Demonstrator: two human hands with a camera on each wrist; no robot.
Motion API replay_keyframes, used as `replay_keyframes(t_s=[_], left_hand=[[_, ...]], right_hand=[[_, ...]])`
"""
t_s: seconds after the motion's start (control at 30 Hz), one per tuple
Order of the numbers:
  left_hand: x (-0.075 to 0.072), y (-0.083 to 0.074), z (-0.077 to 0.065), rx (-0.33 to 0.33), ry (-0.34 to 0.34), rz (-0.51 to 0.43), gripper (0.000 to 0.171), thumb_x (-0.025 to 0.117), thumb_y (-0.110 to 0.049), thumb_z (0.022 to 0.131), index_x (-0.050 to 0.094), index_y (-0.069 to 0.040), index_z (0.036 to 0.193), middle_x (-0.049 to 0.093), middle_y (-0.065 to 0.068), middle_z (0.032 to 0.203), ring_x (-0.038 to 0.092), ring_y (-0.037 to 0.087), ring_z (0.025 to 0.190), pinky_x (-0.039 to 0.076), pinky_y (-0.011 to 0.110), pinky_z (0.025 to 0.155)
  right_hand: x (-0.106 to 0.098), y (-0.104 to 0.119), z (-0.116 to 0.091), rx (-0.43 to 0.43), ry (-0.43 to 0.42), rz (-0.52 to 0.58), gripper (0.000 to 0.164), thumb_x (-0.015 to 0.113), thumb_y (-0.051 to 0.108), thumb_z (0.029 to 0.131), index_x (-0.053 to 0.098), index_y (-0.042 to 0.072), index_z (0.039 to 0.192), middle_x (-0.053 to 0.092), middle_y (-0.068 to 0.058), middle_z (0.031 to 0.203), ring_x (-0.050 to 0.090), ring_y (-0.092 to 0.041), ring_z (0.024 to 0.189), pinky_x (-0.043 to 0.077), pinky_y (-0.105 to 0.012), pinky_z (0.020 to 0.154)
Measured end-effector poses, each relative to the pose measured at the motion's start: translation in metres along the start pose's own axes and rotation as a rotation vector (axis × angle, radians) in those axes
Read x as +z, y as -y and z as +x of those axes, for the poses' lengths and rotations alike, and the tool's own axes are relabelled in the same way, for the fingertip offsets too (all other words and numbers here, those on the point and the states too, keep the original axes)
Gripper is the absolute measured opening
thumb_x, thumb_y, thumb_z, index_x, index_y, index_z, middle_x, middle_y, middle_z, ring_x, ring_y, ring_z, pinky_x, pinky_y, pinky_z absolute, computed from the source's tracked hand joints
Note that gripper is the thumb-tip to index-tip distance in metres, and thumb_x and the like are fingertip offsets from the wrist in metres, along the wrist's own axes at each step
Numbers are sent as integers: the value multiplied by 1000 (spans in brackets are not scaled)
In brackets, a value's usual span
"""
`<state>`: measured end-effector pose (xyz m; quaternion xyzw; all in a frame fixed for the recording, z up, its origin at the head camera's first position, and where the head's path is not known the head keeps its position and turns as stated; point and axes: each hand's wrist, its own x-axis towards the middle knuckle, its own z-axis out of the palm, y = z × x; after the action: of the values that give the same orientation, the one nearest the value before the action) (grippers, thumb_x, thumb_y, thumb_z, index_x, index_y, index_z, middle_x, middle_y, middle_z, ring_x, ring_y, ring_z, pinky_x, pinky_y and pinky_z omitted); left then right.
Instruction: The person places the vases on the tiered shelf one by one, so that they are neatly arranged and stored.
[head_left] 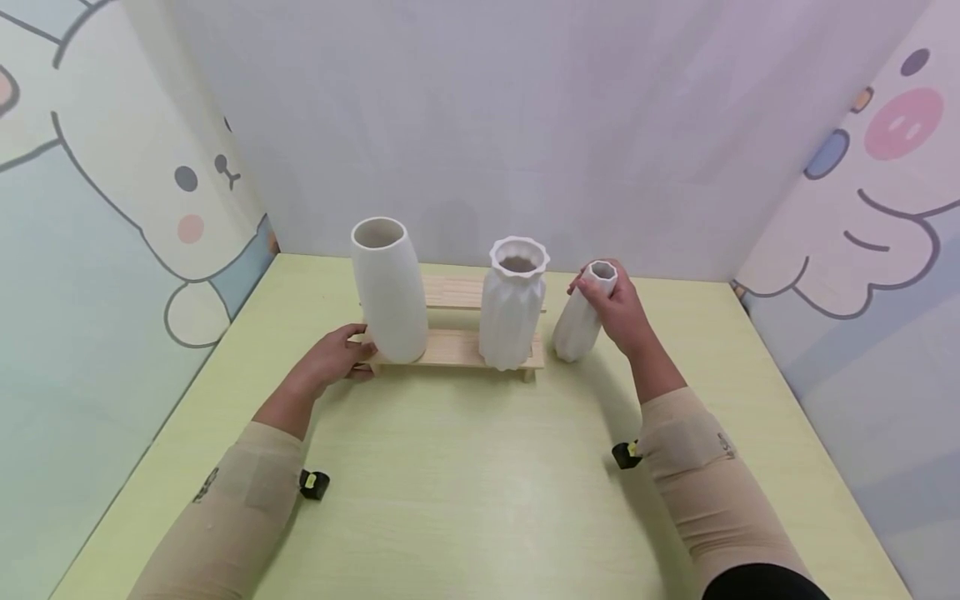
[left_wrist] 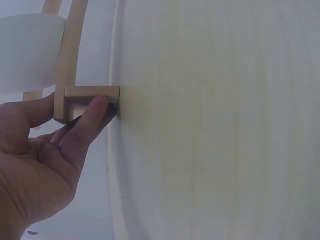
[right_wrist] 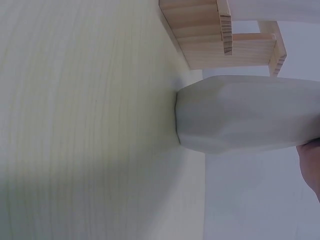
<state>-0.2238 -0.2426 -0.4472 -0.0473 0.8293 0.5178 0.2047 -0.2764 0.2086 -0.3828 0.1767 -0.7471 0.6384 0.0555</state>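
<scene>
A two-step wooden stand [head_left: 453, 348] sits toward the back of the table. My left hand [head_left: 327, 360] grips the left end of its lower step; the left wrist view shows thumb and fingers around the board end [left_wrist: 92, 91]. On that step stand a tall smooth white vase [head_left: 390, 292] at the left and a pleated white vase [head_left: 512, 317] with a scalloped rim at the right. Just right of the stand, my right hand [head_left: 624, 312] holds a small slim faceted white vase [head_left: 576, 332] by its neck. Its base is right at the tabletop in the right wrist view.
The pale yellow-green table [head_left: 465, 483] meets a plain light curtain [head_left: 480, 125] behind the stand. Cartoon-printed panels rise at the left [head_left: 127, 208] and right [head_left: 877, 250] edges. A small black device [head_left: 313, 484] is at the left wrist, another [head_left: 626, 455] at the right.
</scene>
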Motion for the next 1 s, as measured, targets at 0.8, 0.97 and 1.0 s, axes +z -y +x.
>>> replay_keyframes(t_s=[0.8,0.97,1.0], left_hand=[[-2,2,-3,21,3,-10,67,54,-34,102,22,-8,155,44,28,146,63,36,116,51,48,99],[-1,2,-2,16,5,-13,68,55,-35,101,22,-8,155,44,27,147,63,35,116,52,46,98],[-1,2,-3,12,5,-12,68,55,-35,101,22,-9,155,44,27,147,63,35,116,52,46,98]], right_hand=[[1,3,-1,-4,8,-15,13,56,10,99,50,11,111,60,-29,103,63,-24,96,51,-29,85],[-3,-2,0,3,1,-29,15,57,12,99,51,8,112,60,-30,105,63,-27,97,51,-29,84],[-4,-5,1,7,2,-30,16,58,12,99,51,8,113,60,-30,105,63,-26,97,51,-29,84]])
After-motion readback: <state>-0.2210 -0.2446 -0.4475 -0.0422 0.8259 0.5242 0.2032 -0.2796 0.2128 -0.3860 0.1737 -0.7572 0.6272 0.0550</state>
